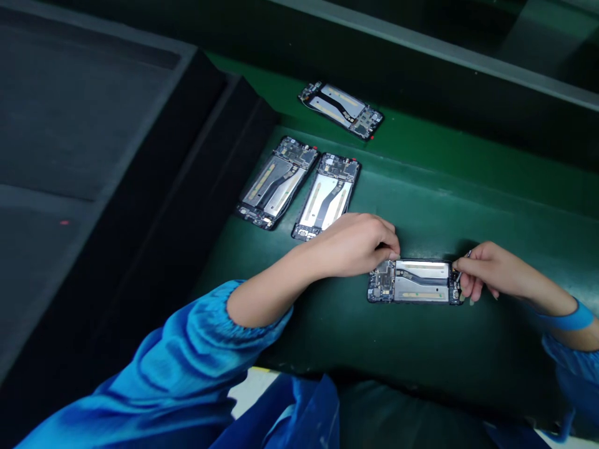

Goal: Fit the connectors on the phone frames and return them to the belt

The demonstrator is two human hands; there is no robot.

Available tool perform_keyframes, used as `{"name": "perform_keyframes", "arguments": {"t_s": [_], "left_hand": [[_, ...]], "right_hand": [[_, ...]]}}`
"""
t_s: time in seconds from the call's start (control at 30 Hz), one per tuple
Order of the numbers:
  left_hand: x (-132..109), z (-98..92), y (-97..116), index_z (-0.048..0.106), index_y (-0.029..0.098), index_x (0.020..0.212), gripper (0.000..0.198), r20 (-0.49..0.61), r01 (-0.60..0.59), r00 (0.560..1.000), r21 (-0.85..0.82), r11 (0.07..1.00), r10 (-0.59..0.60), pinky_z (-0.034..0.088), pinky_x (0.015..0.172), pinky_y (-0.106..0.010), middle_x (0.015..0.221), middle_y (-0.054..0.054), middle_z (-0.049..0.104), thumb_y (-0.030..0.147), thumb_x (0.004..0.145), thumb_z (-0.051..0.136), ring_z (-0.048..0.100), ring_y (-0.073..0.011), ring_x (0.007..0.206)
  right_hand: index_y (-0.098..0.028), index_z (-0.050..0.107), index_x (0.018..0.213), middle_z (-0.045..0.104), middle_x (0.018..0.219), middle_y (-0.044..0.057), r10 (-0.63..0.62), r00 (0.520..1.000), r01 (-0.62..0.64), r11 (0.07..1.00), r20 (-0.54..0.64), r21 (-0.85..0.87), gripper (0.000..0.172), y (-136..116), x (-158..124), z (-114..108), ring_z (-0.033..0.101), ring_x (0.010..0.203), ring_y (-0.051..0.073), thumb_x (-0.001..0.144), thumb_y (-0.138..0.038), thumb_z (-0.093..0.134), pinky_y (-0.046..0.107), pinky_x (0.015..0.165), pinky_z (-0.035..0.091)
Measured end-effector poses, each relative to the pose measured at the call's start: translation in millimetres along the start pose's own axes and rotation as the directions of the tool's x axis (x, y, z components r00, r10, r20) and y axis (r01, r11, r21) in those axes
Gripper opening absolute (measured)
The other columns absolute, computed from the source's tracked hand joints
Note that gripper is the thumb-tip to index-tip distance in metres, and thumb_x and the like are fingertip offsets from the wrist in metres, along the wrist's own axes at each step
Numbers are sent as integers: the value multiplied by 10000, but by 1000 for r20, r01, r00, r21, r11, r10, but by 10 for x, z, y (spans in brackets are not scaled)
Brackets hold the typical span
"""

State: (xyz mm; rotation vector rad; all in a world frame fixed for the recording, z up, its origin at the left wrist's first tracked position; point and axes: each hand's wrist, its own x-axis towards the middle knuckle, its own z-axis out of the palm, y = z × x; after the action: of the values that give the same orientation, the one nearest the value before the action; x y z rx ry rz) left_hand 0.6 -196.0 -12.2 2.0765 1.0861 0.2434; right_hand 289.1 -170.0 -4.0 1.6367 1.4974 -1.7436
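Observation:
An opened phone body (415, 282) lies flat on the green belt (421, 212), its silver plates and circuit boards facing up. My left hand (356, 243) rests on its upper left corner, fingers curled down onto the frame. At the phone's right end my right hand (486, 269) pinches a thin metal tool (462, 267), maybe tweezers, with its tip at that end of the phone. Both arms wear blue sleeves.
Two more opened phones (277, 182) (327, 197) lie side by side on the belt beyond my left hand. A third opened phone (340, 108) lies farther back. A dark raised surface (84, 125) borders the belt on the left, a grey rail (421, 43) at the back.

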Motion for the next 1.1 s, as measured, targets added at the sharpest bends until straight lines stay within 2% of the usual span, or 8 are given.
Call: {"name": "perform_keyframes", "arguments": {"t_s": [0.27,0.63,0.77,0.9,0.97,1.03,1.07,1.1], "left_hand": [[185,41,122,774,243,852,252,24,-32,999,42,999,31,420,695,-291,945,12,753,120,870,554,684,-182,888],[800,199,445,766,238,857,243,104,-92,992,148,985,77,386,651,-306,877,-17,742,132,848,547,661,-215,862],[735,220,503,722,220,879,225,99,-78,993,149,986,64,407,678,-311,914,-22,721,126,880,517,646,-220,879],[529,340,512,675,183,972,128,-12,-29,999,253,967,33,437,774,-355,981,-62,677,242,914,576,625,-241,922],[442,415,499,644,162,955,137,-69,12,998,293,956,8,442,793,-370,987,-84,662,275,935,569,615,-251,929],[390,464,494,614,154,941,145,-91,30,996,276,961,-5,443,791,-377,955,-86,665,267,967,527,620,-245,897],[377,474,498,604,154,961,145,-89,33,996,235,971,-13,443,792,-380,918,-73,673,265,980,512,629,-234,859],[369,476,509,597,157,994,140,-88,38,996,178,983,-23,442,798,-382,875,-53,682,261,988,505,637,-221,815]], "right_hand": [[-131,700,578,731,646,127,-7,1000,8,1000,-24,13,334,12,18,12,688,519,161,864,-245,572,135,312,367],[-148,664,523,705,575,81,-34,998,38,996,-46,76,377,-55,10,60,669,471,134,881,-141,545,111,308,387],[-151,662,526,693,556,76,-49,995,56,994,-82,90,361,-16,18,95,664,476,137,865,-143,537,124,332,418],[-141,693,580,705,608,96,-167,980,185,966,-106,183,337,123,-24,76,663,512,149,864,-267,563,171,415,480],[-145,752,734,747,776,105,-299,915,375,879,-272,295,309,207,-78,62,707,673,178,875,-325,544,227,568,556],[-176,774,953,737,878,74,-391,737,607,743,-552,283,318,279,-132,72,700,841,199,897,-335,504,287,747,569],[-195,764,1039,721,890,58,-410,636,675,705,-654,215,330,306,-152,92,680,883,204,908,-325,491,305,800,550],[-207,752,1084,703,883,46,-428,570,699,701,-702,140,329,325,-165,122,659,885,207,920,-319,490,313,813,529]]}}
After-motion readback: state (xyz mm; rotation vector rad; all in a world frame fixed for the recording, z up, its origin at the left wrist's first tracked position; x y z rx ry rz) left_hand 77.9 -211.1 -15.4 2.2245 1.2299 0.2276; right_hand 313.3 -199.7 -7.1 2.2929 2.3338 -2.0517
